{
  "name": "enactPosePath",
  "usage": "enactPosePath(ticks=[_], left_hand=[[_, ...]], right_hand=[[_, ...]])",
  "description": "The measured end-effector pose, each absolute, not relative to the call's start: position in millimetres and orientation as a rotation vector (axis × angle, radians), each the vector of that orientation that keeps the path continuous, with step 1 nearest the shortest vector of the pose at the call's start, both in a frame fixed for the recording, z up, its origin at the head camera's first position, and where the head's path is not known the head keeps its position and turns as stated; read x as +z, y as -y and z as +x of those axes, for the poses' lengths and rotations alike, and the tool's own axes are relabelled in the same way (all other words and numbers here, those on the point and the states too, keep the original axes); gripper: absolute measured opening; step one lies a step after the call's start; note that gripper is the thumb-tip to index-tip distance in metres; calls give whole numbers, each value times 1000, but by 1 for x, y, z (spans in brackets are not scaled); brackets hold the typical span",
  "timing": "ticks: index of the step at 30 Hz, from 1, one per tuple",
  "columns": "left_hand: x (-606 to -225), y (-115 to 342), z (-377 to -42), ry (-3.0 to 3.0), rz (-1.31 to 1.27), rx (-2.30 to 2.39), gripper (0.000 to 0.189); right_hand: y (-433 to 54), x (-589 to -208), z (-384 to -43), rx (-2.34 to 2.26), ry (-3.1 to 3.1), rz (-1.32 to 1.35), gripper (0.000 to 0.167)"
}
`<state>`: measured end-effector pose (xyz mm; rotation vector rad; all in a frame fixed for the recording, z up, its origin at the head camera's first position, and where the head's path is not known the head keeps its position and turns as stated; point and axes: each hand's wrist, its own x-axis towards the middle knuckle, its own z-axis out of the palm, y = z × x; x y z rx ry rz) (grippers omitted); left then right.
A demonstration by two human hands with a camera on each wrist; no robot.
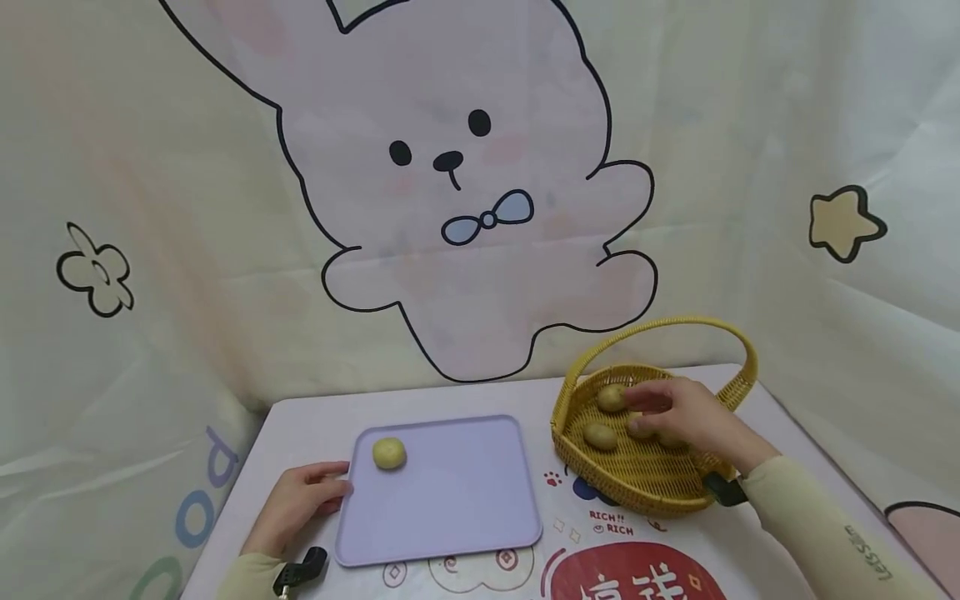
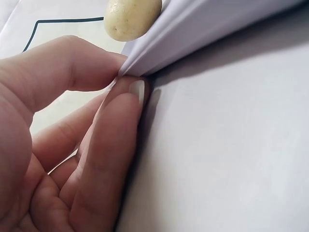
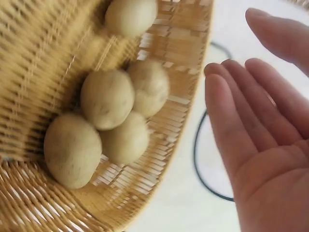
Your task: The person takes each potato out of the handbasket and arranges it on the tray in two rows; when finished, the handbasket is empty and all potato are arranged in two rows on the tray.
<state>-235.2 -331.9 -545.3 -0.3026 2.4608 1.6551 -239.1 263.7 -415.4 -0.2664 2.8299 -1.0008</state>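
Note:
My left hand (image 1: pixel 295 505) pinches the left rim of a pale lilac tray (image 1: pixel 457 500); the left wrist view shows the thumb and fingers closing on that edge. One yellowish potato (image 1: pixel 389 453) lies in the tray's far left corner, and the same potato (image 2: pixel 133 17) appears beyond the fingers. Over the yellow woven basket (image 1: pixel 645 493) reaches my right hand (image 1: pixel 693 419), its fingers loosely extended and holding nothing. Several potatoes (image 3: pixel 107 99) lie inside the basket, partly covered by the hand in the head view. In the right wrist view, the hand's palm (image 3: pixel 270 179) shows bare.
The basket's tall handle (image 1: pixel 675 323) arches above the potatoes on the right. Beneath everything is a white table cover with printed red lettering (image 1: pixel 633 575) at the front. A fabric backdrop with a cartoon bear (image 1: pixel 480 275) hangs behind the table.

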Motion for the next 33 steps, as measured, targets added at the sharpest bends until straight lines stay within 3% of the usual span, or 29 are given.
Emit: enactPosePath(ticks=[11, 33], left_hand=[[-550, 331, -235, -2441, -337, 1677, 51], [-550, 330, -239, -2488, -364, 1643, 52]], right_hand=[[-277, -447, -293, -915, -2887, -262, 44], [-286, -467, -320, -888, -2879, -287, 38]])
